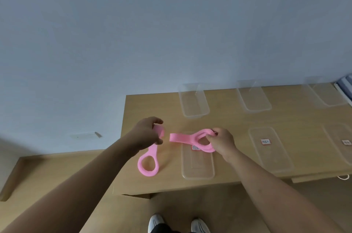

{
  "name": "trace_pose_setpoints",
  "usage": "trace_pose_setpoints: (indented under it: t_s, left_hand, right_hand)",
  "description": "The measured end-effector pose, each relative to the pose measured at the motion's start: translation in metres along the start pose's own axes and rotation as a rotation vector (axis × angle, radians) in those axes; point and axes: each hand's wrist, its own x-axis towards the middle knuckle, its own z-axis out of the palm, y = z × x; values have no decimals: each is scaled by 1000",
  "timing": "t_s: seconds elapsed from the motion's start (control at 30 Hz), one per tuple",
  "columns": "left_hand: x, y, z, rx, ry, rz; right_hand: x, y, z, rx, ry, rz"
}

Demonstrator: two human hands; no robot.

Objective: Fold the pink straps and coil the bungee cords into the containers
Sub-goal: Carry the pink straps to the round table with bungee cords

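Observation:
A pink strap (179,137) stretches between my two hands above the wooden table (228,120). My left hand (147,131) grips one part of it, and a looped end (147,164) hangs down below that hand onto the table. My right hand (221,141) pinches the other looped end (202,140), which sits bunched over the near-left clear container (198,168). That container carries a small red-edged label, partly covered by the strap. No bungee cord shows in the head view.
Several more clear plastic containers stand on the table: three along the back by the wall (193,102) (254,99) (327,93) and two labelled ones at the right (270,150) (342,141). The table's front edge lies just before my feet (181,223).

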Motion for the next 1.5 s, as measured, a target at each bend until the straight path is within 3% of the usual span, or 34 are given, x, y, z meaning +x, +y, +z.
trace_pose_setpoints:
  t_s: [0.1,0.17,0.27,0.33,0.43,0.57,0.77,1.0,1.13,1.33,1.43,1.5]
  left_hand:
    - [-10,13,-7,284,122,136]
    - [-18,24,-10,398,186,206]
    - [-29,37,-18,474,247,257]
    - [-36,45,-24,491,274,305]
    - [-47,62,-30,419,290,353]
    - [-67,86,-29,272,265,391]
    - [-74,92,-20,-69,335,376]
    - [-37,20,22,-203,265,88]
    - [-15,-16,64,-246,204,-58]
    - [11,-33,108,-186,237,-147]
    - [8,-40,110,-25,303,-118]
    - [-2,-51,107,69,296,-74]
  right_hand:
    - [-7,-9,-6,-277,64,-88]
    - [-16,-21,-9,-192,17,-183]
    - [-36,-49,-10,83,-267,-240]
    - [-46,-64,-10,79,-375,-316]
    - [-54,-79,-13,44,-412,-453]
    - [-59,-82,-18,160,-467,-502]
    - [-60,-50,-22,506,-379,-257]
    - [-59,7,-35,683,-386,33]
    - [-53,31,-32,530,-233,175]
    - [-38,43,-32,479,-115,208]
    - [-40,44,-32,170,31,156]
    - [-48,41,-34,-12,53,28]
